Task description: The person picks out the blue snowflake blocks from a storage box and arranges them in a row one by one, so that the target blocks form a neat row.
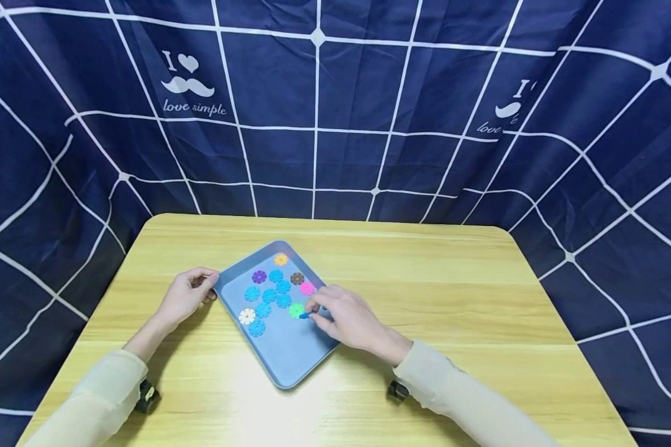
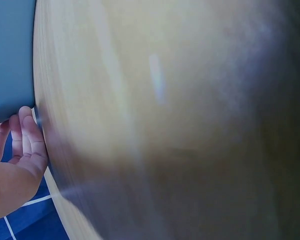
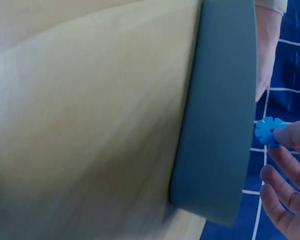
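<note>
A shallow blue-grey tray [image 1: 292, 359] lies at an angle on the table, holding several flower-shaped plastic discs. My left hand [image 1: 186, 298] grips its left corner between thumb and fingers; the left wrist view shows the fingertips against the tray wall [image 2: 12, 55]. Over the tray's right side, my right hand [image 1: 349, 318] pinches a blue notched disc [image 3: 266, 130] between thumb and forefinger, its other fingers loosely bent. Just beside that disc lies a green disc [image 1: 296, 310], with a pink disc [image 1: 307, 288] above it, partly near the knuckles.
Blue discs [image 1: 269, 295] cluster mid-tray. Around them lie an orange disc [image 1: 281, 259], a purple disc [image 1: 259, 277], a brown disc [image 1: 297, 279] and a cream disc [image 1: 246, 316]. The wooden table [image 1: 453, 298] backs onto a navy checked curtain [image 1: 346, 81].
</note>
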{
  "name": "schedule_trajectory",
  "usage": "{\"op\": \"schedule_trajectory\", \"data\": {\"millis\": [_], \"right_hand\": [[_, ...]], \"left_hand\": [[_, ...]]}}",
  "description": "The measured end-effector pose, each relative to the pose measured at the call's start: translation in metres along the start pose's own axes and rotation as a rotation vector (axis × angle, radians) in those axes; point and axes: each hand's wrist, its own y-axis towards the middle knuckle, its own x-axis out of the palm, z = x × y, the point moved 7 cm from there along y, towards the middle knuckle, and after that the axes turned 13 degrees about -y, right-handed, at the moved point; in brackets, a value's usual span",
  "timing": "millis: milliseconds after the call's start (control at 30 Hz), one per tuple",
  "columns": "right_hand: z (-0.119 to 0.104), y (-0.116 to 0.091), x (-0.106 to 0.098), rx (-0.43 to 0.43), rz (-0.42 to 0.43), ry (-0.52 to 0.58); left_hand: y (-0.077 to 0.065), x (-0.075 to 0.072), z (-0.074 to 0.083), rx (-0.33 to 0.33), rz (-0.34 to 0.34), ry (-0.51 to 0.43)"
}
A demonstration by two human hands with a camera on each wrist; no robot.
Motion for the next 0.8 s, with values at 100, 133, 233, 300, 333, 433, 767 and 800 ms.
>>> {"op": "schedule_trajectory", "data": {"millis": [100, 133, 233, 300, 333, 433, 767, 800], "right_hand": [[0.006, -0.003, -0.007, 0.007, 0.040, 0.000], [0.007, -0.004, -0.009, 0.012, 0.051, 0.003], [0.013, -0.005, -0.015, 0.022, 0.077, 0.014], [0.016, -0.007, -0.018, 0.024, 0.092, 0.015], [0.018, -0.007, -0.020, 0.025, 0.101, 0.017], [0.025, -0.008, -0.023, 0.037, 0.122, 0.016], [0.059, -0.008, -0.030, 0.210, 0.134, 0.109], [0.063, -0.008, -0.030, 0.228, 0.138, 0.132]], "left_hand": [[0.000, 0.000, 0.000, 0.002, 0.005, -0.002], [0.000, 0.000, 0.001, 0.004, 0.006, -0.003], [0.001, 0.000, 0.000, 0.010, 0.007, -0.003], [0.001, 0.000, 0.000, 0.010, 0.007, -0.002], [0.001, 0.000, 0.000, 0.010, 0.006, -0.001], [0.001, 0.001, -0.002, 0.004, 0.006, -0.001], [0.001, 0.000, -0.002, -0.006, 0.008, -0.008], [0.001, 0.000, -0.002, -0.006, 0.007, -0.009]]}}
